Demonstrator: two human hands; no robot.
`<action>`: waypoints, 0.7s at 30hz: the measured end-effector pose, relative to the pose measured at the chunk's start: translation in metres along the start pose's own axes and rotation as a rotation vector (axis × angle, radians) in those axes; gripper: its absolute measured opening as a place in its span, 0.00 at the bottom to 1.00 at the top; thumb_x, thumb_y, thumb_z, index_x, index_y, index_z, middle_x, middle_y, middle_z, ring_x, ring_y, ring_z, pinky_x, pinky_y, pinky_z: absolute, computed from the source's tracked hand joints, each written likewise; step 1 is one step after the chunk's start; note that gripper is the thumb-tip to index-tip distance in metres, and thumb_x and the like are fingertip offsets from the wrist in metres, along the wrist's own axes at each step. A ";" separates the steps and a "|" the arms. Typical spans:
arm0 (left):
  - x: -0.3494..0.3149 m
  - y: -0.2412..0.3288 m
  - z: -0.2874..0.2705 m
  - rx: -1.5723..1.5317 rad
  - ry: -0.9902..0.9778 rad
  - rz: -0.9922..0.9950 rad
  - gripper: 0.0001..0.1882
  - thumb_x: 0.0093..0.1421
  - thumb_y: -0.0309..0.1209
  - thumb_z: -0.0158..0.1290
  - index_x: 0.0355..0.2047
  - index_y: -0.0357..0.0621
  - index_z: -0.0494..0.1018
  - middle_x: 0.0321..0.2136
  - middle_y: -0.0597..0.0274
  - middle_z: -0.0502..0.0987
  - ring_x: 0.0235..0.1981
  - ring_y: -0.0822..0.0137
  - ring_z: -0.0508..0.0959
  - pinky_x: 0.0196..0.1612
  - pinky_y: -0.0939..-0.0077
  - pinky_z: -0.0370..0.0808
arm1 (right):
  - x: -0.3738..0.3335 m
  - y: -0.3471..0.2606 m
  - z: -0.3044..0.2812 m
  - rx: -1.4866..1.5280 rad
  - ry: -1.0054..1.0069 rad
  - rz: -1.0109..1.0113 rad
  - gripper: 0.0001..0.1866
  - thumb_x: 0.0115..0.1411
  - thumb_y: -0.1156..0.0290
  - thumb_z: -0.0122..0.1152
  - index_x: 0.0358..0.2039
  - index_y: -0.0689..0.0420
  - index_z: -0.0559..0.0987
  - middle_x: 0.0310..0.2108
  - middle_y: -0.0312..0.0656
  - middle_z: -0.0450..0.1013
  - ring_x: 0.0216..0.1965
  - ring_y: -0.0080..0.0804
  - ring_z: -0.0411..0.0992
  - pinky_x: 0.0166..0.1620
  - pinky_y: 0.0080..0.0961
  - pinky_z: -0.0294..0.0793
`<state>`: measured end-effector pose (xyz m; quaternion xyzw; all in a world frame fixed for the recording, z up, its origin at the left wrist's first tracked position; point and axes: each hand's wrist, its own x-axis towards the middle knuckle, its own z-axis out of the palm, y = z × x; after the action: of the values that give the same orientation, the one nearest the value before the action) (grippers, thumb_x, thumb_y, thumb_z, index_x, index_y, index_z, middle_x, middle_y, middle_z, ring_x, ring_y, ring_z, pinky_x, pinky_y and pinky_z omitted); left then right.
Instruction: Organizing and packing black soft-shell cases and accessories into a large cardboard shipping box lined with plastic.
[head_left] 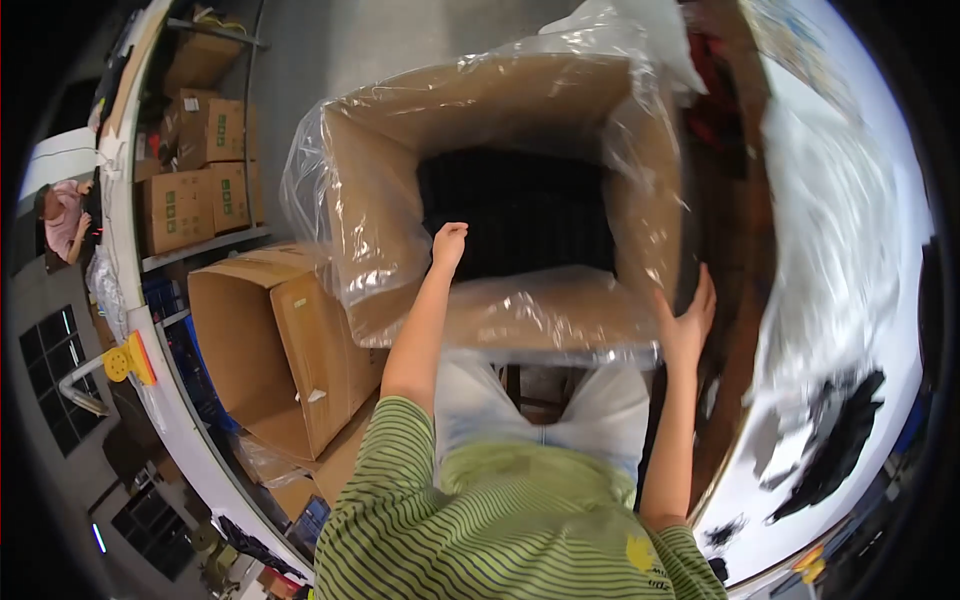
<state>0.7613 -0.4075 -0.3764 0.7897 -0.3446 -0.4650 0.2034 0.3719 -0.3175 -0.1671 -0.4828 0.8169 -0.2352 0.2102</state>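
A white worktop (795,545) runs down the right side, bowed by the lens. Left of it stands a big brown cardboard box (380,200), open at the top, directly in front of the person. A clear plastic liner (305,195) covers its walls and folds out over the rim (it shines in crumpled streaks, most of all along the near edge). A heap of clear plastic sheeting (830,240) lies on the worktop. An open carton (245,350), tipped with its mouth facing left, is just beside the box on the left; beyond it, smaller cartons (180,212) are stacked on a shelf (205,249). Down inside the box lies a mass of black material (520,210), its separate pieces too dark to make out. A black cloth (835,440) rests on the worktop near the sheeting. The left hand (450,240) is over the near left part of the box, its grip curled inward; whether it pinches anything I cannot tell. The right hand (686,325) is at the near right corner, its grip spread, thumb apart from the fingers.
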 end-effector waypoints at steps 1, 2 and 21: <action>0.021 -0.015 0.008 -0.009 -0.011 -0.034 0.11 0.54 0.31 0.50 0.37 0.43 0.76 0.33 0.57 0.78 0.36 0.63 0.77 0.41 0.74 0.71 | 0.018 0.008 0.009 -0.065 -0.060 0.094 0.37 0.50 0.63 0.64 0.60 0.55 0.60 0.59 0.54 0.57 0.60 0.51 0.54 0.60 0.40 0.55; 0.041 -0.029 0.014 0.033 0.029 -0.019 0.13 0.53 0.32 0.50 0.39 0.44 0.75 0.36 0.55 0.78 0.38 0.61 0.76 0.44 0.73 0.70 | 0.034 0.021 0.022 -0.158 -0.109 0.146 0.36 0.52 0.59 0.63 0.59 0.57 0.61 0.56 0.57 0.61 0.57 0.51 0.60 0.57 0.37 0.60; 0.308 -0.130 0.083 0.694 0.138 0.303 0.57 0.42 0.67 0.54 0.66 0.58 0.40 0.63 0.35 0.26 0.64 0.36 0.31 0.63 0.45 0.35 | 0.058 0.066 0.044 -0.142 0.160 0.450 0.16 0.60 0.70 0.57 0.45 0.68 0.72 0.45 0.44 0.71 0.42 0.24 0.68 0.48 0.20 0.67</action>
<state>0.8366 -0.5446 -0.6833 0.7812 -0.5798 -0.2310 0.0129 0.3259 -0.3491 -0.2480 -0.2824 0.9323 -0.1620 0.1574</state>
